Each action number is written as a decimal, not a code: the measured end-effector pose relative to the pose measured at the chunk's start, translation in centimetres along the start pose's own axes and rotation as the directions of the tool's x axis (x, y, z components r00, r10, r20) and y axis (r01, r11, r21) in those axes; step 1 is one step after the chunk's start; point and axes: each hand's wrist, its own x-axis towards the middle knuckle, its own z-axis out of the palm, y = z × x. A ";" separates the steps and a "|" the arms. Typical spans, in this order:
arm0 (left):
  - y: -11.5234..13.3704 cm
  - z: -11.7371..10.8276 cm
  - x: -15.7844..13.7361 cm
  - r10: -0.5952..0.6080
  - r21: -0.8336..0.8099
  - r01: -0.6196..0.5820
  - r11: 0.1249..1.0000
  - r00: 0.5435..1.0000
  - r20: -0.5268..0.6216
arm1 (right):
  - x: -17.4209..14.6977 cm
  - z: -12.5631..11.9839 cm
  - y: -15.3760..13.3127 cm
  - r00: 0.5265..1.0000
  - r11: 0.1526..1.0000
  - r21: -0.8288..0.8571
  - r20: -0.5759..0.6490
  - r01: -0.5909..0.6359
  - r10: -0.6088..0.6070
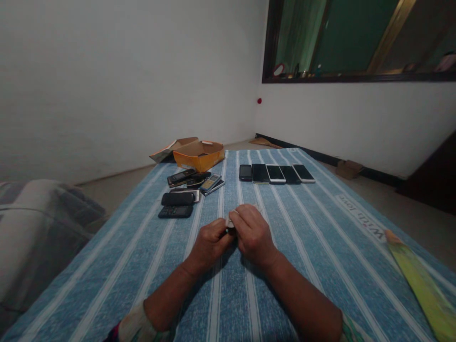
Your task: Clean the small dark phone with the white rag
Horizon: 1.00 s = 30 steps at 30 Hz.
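Observation:
My left hand [213, 237] and my right hand [251, 232] meet above the middle of the striped cloth. Both are closed. Between them shows a small whitish thing [231, 221], which looks like a bit of cloth or paper, pinched by the fingers of my right hand. My left fingers are curled against it; whatever else they hold is hidden. Ahead to the left lies a loose pile of old mobile phones, among them a black keypad phone [175, 212] and a grey keypad phone [211, 183]. Several touchscreen phones [275, 174] lie side by side in a row ahead to the right.
An orange cardboard box [199, 156] with its lid folded back stands at the table's far left. The blue striped tablecloth [306, 266] covers the table. A yellow-green flat strip [420, 285] lies along the right edge. A covered piece of furniture [46, 237] is at left.

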 end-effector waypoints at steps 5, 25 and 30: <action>0.1 -0.2 0.1 -0.016 0.050 0.016 0.999 1.000 0.009 | -0.4 0.5 1.1 0.949 0.924 0.256 -0.060 -0.284 0.309; -1.0 0.6 -0.3 -0.052 0.008 0.053 0.999 0.994 -0.094 | -1.3 1.6 1.0 0.796 0.688 0.459 0.075 -0.562 0.601; -0.9 0.8 -0.5 -0.027 0.020 0.030 0.999 0.992 -0.125 | -1.4 1.8 1.0 0.807 0.699 0.453 0.085 -0.553 0.584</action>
